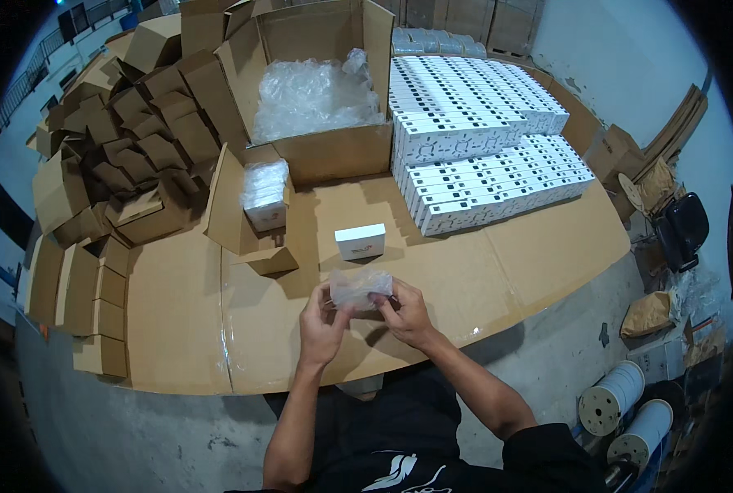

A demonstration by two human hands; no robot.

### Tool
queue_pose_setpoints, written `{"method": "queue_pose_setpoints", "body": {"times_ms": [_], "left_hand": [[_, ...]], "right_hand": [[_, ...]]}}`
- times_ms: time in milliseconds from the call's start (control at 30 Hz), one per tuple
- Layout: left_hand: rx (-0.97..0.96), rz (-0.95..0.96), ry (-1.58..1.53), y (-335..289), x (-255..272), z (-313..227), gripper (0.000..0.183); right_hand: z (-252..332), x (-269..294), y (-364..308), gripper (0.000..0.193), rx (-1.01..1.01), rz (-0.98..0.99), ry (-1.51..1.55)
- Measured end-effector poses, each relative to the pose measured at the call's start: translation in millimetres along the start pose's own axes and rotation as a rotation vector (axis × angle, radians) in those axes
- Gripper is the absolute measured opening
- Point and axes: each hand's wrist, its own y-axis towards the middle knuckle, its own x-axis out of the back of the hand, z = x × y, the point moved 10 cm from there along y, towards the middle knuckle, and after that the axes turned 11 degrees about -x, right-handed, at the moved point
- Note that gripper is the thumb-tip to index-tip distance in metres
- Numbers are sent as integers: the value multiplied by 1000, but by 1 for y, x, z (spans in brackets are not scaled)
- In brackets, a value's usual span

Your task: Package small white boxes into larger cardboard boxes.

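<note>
Between my two hands, above the near edge of the cardboard-covered table, is a clear plastic bag point(352, 289); whether anything lies inside it I cannot make out. My left hand point(323, 324) grips its left side, and my right hand point(406, 315) pinches its right side. Just beyond them a small white box point(360, 242) stands on the table. To the left of that box is an open brown carton point(228, 197), with several plastic-wrapped white boxes point(265, 193) packed in its far part.
A large open carton point(334, 152) full of clear plastic bags point(317, 97) stands at the back. Stacked white printed boxes point(481, 177) fill the back right. Many open brown cartons point(149, 140) crowd the left. Cable spools point(611, 398) lie on the floor at right.
</note>
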Motion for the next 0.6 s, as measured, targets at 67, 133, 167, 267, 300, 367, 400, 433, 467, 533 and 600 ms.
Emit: {"method": "queue_pose_setpoints", "body": {"times_ms": [67, 133, 167, 267, 300, 367, 400, 433, 467, 533, 600], "left_hand": [[-16, -87, 56, 9, 2, 10, 26], [48, -193, 159, 13, 11, 17, 19], [49, -192, 157, 16, 8, 19, 19], [-101, -373, 259, 19, 20, 3, 18], [-123, -394, 287, 20, 20, 1, 18], [-144, -413, 314, 19, 22, 2, 18], [-177, -390, 311, 19, 21, 2, 18], [-211, -366, 308, 19, 19, 2, 18], [-205, -360, 306, 19, 17, 3, 18], [-189, -324, 323, 16, 13, 1, 17], [-182, -302, 281, 15, 13, 5, 16]], "right_hand": [[-20, -9, 1, 11, -123, 74, 87], [-41, -15, 2, 13, -252, 140, 169], [-46, -16, 4, 14, -286, 164, 199], [-51, -13, 3, 13, -431, 242, 311], [-56, -17, -1, 11, -541, 297, 395], [-56, -14, 1, 14, -457, 279, 374], [-50, -11, 4, 18, -371, 262, 355], [-50, -13, 5, 18, -372, 260, 355], [-37, -15, 10, 20, -325, 233, 377], [-26, -14, 15, 23, -286, 205, 406], [-48, -25, 15, 34, -574, 294, 324]]}}
